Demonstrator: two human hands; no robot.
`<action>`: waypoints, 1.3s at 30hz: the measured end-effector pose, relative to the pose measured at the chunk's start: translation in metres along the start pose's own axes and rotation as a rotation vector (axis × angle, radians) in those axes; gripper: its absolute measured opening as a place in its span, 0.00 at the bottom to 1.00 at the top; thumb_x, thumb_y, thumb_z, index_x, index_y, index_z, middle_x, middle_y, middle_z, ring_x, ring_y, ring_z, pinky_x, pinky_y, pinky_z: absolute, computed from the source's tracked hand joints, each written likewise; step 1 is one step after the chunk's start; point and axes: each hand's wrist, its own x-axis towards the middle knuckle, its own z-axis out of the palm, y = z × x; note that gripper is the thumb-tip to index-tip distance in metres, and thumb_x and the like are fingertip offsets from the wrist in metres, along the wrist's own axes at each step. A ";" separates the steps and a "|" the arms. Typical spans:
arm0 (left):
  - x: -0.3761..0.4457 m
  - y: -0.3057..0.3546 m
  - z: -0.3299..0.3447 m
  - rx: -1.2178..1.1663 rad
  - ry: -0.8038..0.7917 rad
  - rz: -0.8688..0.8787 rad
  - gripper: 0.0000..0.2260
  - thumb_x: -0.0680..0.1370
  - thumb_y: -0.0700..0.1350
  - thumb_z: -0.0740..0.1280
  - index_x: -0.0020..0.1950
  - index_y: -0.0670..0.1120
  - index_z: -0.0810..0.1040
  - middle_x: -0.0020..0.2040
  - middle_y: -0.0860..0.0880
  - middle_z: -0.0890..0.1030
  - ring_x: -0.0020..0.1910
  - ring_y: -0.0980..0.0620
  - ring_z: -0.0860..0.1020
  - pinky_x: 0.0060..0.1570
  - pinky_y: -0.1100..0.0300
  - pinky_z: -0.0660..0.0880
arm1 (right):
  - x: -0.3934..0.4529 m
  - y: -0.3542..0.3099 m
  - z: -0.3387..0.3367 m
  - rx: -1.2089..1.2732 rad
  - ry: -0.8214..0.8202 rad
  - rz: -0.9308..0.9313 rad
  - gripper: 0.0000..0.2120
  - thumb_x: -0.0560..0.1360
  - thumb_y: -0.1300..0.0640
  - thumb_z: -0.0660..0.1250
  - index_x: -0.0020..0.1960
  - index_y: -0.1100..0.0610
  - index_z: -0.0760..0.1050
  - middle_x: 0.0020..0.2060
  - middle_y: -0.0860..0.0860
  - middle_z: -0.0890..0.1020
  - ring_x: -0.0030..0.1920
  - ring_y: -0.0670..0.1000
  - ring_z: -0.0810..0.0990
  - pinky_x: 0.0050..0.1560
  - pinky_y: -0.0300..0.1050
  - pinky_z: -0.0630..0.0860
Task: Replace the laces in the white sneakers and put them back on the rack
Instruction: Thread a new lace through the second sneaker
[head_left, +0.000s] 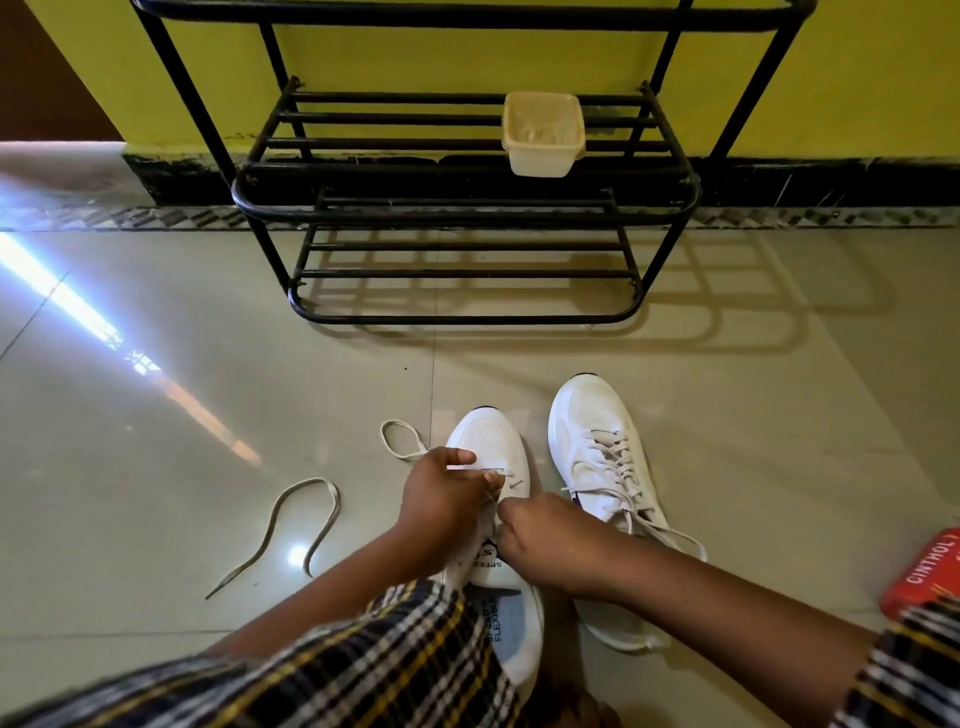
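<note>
Two white sneakers stand side by side on the floor tiles. The left sneaker (493, 441) is under both hands. My left hand (447, 493) holds its upper by the eyelets and pinches a white lace (402, 441) that loops out to the left. My right hand (540, 535) pinches the lace's other end at the tongue. The right sneaker (597, 447) is fully laced, its lace ends trailing to the right. A second, loose lace (301, 519) lies on the floor at the left. The black metal shoe rack (467, 208) stands against the yellow wall ahead.
A cream plastic tub (543, 132) sits on the rack's middle shelf; the bottom shelf holds nothing. A red carton (930, 566) lies at the right edge. Bright glare streaks the tiles at the left. Checked sleeves cover my forearms at the bottom.
</note>
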 end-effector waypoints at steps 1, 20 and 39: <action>0.003 0.003 -0.001 -0.037 -0.038 -0.055 0.14 0.71 0.39 0.74 0.53 0.45 0.74 0.43 0.44 0.84 0.43 0.49 0.83 0.51 0.52 0.79 | 0.001 0.000 -0.001 -0.002 -0.005 0.008 0.13 0.81 0.57 0.52 0.43 0.59 0.71 0.51 0.63 0.77 0.50 0.60 0.76 0.41 0.43 0.62; -0.046 -0.065 -0.005 0.496 0.183 0.426 0.45 0.62 0.71 0.48 0.73 0.47 0.57 0.71 0.50 0.59 0.71 0.51 0.60 0.65 0.60 0.57 | 0.039 0.022 -0.011 0.258 0.408 0.240 0.14 0.73 0.65 0.62 0.33 0.52 0.67 0.37 0.49 0.78 0.41 0.53 0.77 0.38 0.40 0.67; -0.042 -0.064 -0.002 0.505 0.113 0.483 0.42 0.65 0.69 0.50 0.73 0.48 0.57 0.71 0.52 0.61 0.69 0.53 0.62 0.59 0.69 0.56 | 0.019 0.009 -0.034 0.010 0.172 0.241 0.10 0.77 0.50 0.63 0.49 0.58 0.74 0.50 0.56 0.80 0.51 0.56 0.78 0.40 0.42 0.68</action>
